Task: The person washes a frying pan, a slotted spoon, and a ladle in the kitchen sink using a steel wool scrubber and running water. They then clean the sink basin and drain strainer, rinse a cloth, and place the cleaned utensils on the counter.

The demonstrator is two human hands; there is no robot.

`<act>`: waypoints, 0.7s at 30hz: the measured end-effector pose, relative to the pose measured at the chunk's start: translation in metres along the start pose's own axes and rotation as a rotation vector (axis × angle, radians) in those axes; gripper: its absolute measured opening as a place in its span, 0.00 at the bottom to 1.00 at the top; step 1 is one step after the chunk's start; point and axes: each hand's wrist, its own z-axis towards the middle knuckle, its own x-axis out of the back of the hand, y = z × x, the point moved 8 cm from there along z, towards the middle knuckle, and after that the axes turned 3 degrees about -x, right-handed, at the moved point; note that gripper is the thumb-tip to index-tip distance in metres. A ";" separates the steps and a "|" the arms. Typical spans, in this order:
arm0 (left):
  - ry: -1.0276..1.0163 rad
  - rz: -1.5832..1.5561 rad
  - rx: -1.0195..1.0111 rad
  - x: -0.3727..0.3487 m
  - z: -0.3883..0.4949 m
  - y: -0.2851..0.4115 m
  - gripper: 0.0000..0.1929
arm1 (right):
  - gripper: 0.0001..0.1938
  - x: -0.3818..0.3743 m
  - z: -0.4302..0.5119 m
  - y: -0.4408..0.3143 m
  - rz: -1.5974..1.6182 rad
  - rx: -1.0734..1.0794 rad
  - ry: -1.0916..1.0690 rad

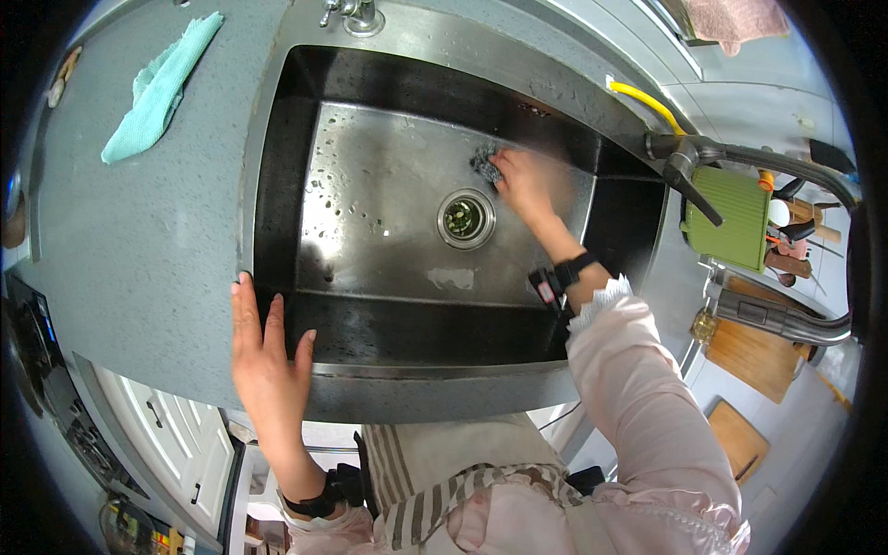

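A grey metal scouring pad (484,164) is under the fingers of my right hand (524,182), pressed to the floor of a stainless steel sink (388,152) near its back wall. Just left of that hand lies the round drain (448,239), with green scraps inside its basket. Water drops are scattered over the left part of the sink floor, and a pale wet patch (451,279) shows in front of the drain. My left hand (270,350) rests with fingers spread on the sink's front left corner and holds nothing.
A turquoise cloth (163,90) lies on the grey countertop (146,229) at left. Along the right stand a faucet (683,149) with a lever, a yellow hose (649,104), a green ribbed container (728,218) and wooden cutting boards (756,347). A small tap (361,17) rises behind the sink.
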 end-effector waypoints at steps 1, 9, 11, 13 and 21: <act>0.009 -0.019 -0.001 0.001 0.001 0.000 0.25 | 0.25 0.010 -0.005 0.000 0.016 -0.009 0.149; 0.017 -0.001 -0.014 0.002 0.001 0.001 0.25 | 0.22 0.005 0.011 0.043 0.052 -0.374 0.301; 0.022 -0.009 -0.014 0.002 0.001 0.002 0.25 | 0.22 -0.019 0.020 0.010 0.086 -0.075 0.210; 0.011 -0.011 -0.017 0.002 0.002 0.002 0.25 | 0.22 -0.034 0.010 -0.008 0.140 0.068 0.064; -0.001 -0.012 -0.016 0.002 0.003 -0.001 0.25 | 0.23 0.015 0.016 0.008 0.060 -0.149 0.301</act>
